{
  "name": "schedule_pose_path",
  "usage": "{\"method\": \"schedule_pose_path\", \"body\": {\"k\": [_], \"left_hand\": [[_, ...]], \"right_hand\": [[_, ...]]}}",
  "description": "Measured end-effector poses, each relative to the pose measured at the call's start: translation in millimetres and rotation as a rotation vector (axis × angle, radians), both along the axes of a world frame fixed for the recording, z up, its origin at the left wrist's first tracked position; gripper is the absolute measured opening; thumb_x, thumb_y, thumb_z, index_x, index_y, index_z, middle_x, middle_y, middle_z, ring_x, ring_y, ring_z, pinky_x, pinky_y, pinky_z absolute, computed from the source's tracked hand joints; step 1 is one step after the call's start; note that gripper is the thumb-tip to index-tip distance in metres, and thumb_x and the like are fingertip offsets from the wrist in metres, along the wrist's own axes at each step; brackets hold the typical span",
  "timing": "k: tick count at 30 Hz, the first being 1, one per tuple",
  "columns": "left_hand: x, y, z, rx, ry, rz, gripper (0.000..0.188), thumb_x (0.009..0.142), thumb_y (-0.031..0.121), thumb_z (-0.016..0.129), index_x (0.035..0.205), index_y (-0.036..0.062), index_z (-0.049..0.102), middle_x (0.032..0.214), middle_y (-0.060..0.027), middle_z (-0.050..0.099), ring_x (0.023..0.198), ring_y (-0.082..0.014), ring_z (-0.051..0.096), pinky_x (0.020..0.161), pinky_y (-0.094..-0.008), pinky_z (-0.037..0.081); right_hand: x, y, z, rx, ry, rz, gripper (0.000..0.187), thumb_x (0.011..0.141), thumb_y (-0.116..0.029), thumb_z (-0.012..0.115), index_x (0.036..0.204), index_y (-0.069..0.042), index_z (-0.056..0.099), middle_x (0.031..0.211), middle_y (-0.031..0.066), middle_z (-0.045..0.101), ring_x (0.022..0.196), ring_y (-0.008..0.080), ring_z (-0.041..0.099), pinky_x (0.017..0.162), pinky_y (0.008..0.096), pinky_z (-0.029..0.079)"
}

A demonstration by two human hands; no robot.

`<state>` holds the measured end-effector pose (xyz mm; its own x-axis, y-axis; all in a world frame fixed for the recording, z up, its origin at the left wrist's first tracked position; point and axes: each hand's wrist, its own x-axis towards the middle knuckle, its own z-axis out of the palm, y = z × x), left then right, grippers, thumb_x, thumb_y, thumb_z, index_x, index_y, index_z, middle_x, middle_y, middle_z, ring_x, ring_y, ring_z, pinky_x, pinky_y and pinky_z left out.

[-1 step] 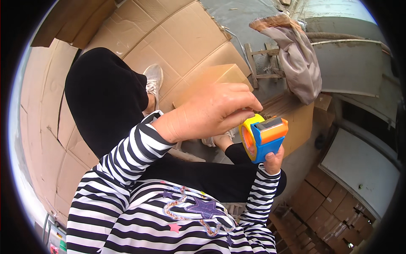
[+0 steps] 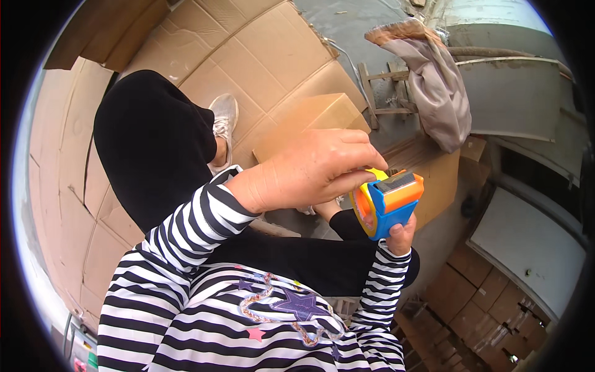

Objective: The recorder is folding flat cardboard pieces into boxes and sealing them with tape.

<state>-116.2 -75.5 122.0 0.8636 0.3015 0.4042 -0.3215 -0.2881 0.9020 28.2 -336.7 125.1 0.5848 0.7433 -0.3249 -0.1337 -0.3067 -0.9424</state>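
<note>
A tape dispenser (image 2: pixel 393 217) with a blue body, an orange front and a dark toothed edge carries a yellow roll of tape (image 2: pixel 359 211). My right hand (image 2: pixel 401 234) grips its lower end, the thumb lying on the blue side. Above the roll, my left hand (image 2: pixel 319 167) reaches across from the left with thumb and fingers pinched together at the roll's top edge. What the pinch holds, if anything, is too small to make out. Striped sleeves cover both my arms.
A cardboard box (image 2: pixel 319 118) stands just beyond my hands, and another box (image 2: pixel 434 180) to the right. Flattened cardboard (image 2: pixel 260 56) covers the floor ahead. A grey-beige cloth (image 2: pixel 437 87) hangs at the back right, near a wooden frame (image 2: pixel 384 80). A white panel (image 2: pixel 527 245) leans at the right.
My left hand has shifted slightly right, its fingertips covering more of the yellow roll's top. The dispenser and my right hand have hardly moved.
</note>
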Motion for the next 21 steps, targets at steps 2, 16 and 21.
{"method": "schedule_pose_path", "body": {"k": [2, 16, 21], "left_hand": [[3.3, -7.8, -1.9, 0.056, -0.045, 0.005, 0.022, 0.081, 0.008, 0.065, 0.103, 0.0045, 0.063, 0.084, -0.0074, 0.061, 0.076, -0.0229, 0.061, 0.066, -0.0317, 0.049], [1.5, -14.3, -0.1, 0.277, -0.153, 0.075, 0.033, 0.071, 0.011, 0.067, 0.103, 0.0056, 0.064, 0.092, -0.0064, 0.064, 0.079, -0.0222, 0.063, 0.069, -0.0319, 0.051], [1.5, -14.8, -0.1, 0.316, -0.168, 0.064, 0.031, 0.071, 0.011, 0.066, 0.101, 0.0046, 0.063, 0.090, -0.0073, 0.063, 0.078, -0.0229, 0.062, 0.067, -0.0319, 0.051]], "right_hand": [[1.5, -4.6, 0.5, -0.018, -0.001, -0.032, 0.083, 0.070, -0.050, 0.077, 0.122, 0.005, 0.045, 0.110, 0.0087, 0.057, 0.097, 0.0162, 0.056, 0.087, 0.0303, 0.045], [4.8, -8.3, 5.0, -0.010, 0.057, 0.004, 0.083, 0.070, -0.049, 0.078, 0.123, 0.005, 0.045, 0.110, 0.0091, 0.058, 0.098, 0.0159, 0.057, 0.087, 0.0298, 0.045], [6.5, -10.0, 4.4, -0.023, 0.075, 0.014, 0.082, 0.070, -0.048, 0.078, 0.123, 0.005, 0.046, 0.108, 0.0091, 0.059, 0.095, 0.0156, 0.058, 0.085, 0.0291, 0.046]]}}
